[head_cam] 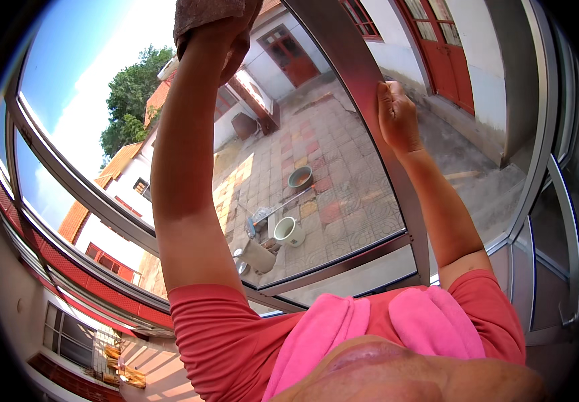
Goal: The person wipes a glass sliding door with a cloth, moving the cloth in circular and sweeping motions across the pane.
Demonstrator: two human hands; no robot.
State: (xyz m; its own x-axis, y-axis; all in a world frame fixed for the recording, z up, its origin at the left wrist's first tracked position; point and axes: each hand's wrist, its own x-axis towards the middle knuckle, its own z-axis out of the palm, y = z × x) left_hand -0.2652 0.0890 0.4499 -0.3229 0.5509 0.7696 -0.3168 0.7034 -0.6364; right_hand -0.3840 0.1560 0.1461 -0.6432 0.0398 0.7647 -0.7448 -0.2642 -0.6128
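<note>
My left hand [236, 50] is raised to the top of the view with a damp-looking brown cloth [206, 25] in it. The cloth hides most of the fingers. Beside that arm is a large glass pane [339, 166] in a metal frame; whether the cloth touches the glass, I cannot tell. Lower and to the right, my right hand [397, 118] grips the edge of the frame's upright metal stile [365, 90], its thumb on the face of the stile. A pink towel [319, 326] hangs round my neck over a red short-sleeved shirt [219, 321].
Through the glass lies a paved courtyard [349, 201] with a white bucket [294, 238], a basin [300, 178], a long-handled tool [282, 207] and a metal container [258, 256]. Red doors [450, 70] stand at the right. More metal frames [566, 226] curve along the right edge.
</note>
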